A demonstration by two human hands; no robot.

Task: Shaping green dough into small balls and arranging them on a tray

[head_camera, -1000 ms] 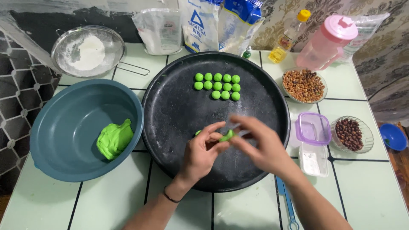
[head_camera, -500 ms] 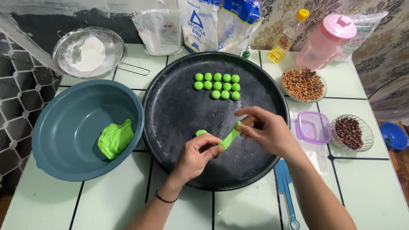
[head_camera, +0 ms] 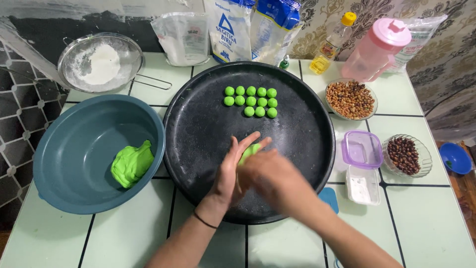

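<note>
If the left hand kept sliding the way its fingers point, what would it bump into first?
Probably the cluster of small green dough balls on the round black tray; the left hand points up-right, though its height is unclear.

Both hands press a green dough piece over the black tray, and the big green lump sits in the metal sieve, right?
Not the sieve. The head view shows the big green lump in the blue bowl; both hands, left hand and right hand, do press a green dough piece over the black tray.

The small green dough piece (head_camera: 249, 152) is mostly hidden between the left hand (head_camera: 233, 171) and the blurred right hand (head_camera: 270, 178). The blue object (head_camera: 328, 199) shows only one corner behind the right arm. The bags at the top are cut by the edge.
</note>
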